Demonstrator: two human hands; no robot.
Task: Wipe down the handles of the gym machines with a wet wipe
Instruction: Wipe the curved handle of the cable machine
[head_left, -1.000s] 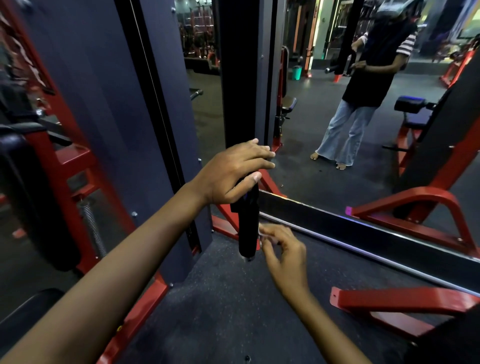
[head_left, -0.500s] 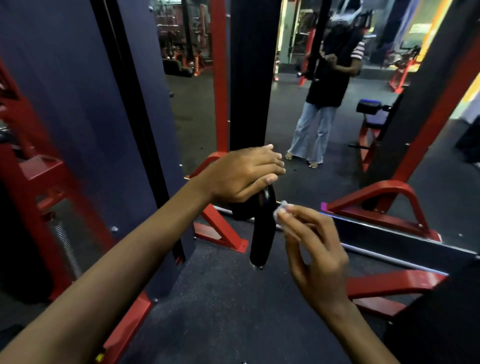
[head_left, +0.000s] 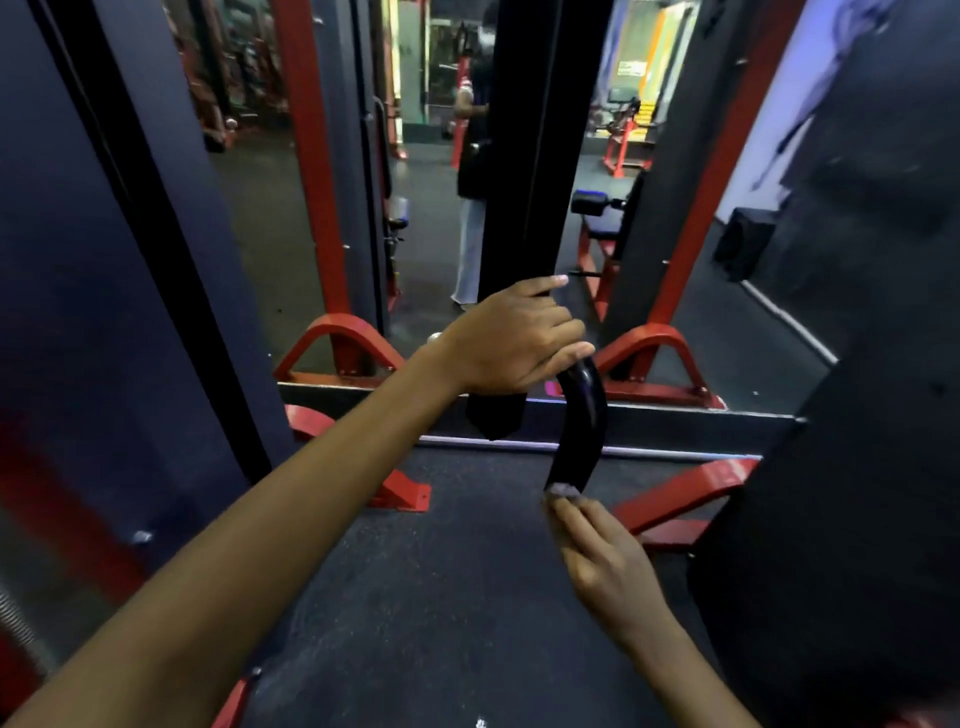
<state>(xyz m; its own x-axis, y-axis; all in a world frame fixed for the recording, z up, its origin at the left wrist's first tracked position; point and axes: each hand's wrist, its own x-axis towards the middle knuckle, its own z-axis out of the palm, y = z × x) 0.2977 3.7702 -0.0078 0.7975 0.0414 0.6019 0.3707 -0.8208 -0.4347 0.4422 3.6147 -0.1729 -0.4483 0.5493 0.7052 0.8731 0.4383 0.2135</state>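
One black handle (head_left: 579, 431): left hand (head_left: 511, 348) grips top; right hand (head_left: 602, 561) pinches one wet wipe (head_left: 562, 490) at bottom end.

No legible text, label, brand or number appears. A pale notice (head_left: 632, 68) on the far wall in the mirror (head_left: 431, 182) carries dark marks, but they are too small and blurred to read.
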